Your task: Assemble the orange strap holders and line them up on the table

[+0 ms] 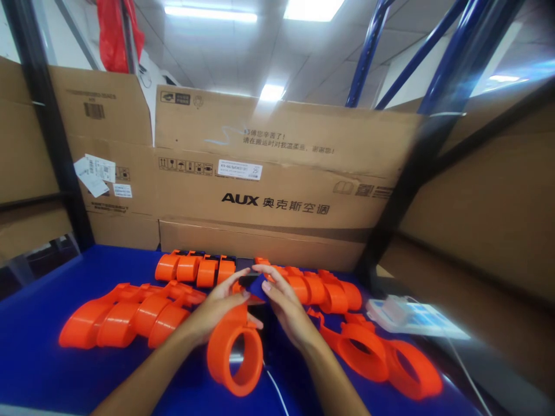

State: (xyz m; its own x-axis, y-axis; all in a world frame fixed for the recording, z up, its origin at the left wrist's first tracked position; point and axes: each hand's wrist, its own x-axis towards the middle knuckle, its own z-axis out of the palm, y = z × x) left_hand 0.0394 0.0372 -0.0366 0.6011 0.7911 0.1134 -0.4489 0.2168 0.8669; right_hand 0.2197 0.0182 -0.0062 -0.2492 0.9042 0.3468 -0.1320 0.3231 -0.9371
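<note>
My left hand is closed on an orange ring-shaped plastic part, whose open ring hangs down below the fingers. My right hand comes in from the other side, its fingers pinching a small dark blue piece at the top of the orange part. A black edge shows beside that piece, between the two thumbs. Fingers cover the spot where the pieces meet, so I cannot tell whether they are joined.
Similar orange parts lie in groups: a left group, a back row with black tops, a back right row and a front right pair. A white power strip lies right on the blue tabletop. Cardboard stands behind.
</note>
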